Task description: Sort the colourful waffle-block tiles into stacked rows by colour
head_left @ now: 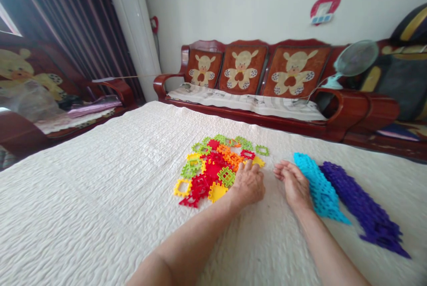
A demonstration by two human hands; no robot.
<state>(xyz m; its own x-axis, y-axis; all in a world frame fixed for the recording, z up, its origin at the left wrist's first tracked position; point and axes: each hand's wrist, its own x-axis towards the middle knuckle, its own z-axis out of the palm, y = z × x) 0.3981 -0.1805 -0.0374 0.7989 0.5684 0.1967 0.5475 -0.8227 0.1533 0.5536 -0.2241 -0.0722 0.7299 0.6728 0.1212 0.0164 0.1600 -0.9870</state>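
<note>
A loose pile of flat plastic interlocking tiles with notched edges lies on the quilted white cover. Red tiles [212, 170] fill its middle, with orange tiles [232, 159], green tiles [191, 169] and yellow tiles [183, 187] around them. My left hand [249, 183] rests at the pile's right side, its fingers curled downward; whatever is under the fingertips is hidden. To the right of it, apart from the pile, my right hand [293, 183] has its fingers bent together, and no tile shows in them. Close beside that hand runs a row of turquoise tiles [320, 188].
Farther right lies a long row of purple tiles [363, 208]. The white quilted cover [100, 188] spreads over the broad surface. Behind it stands a wooden sofa [227, 110] with bear cushions [240, 69] and a small fan [356, 59]. Another wooden seat [120, 88] is at left.
</note>
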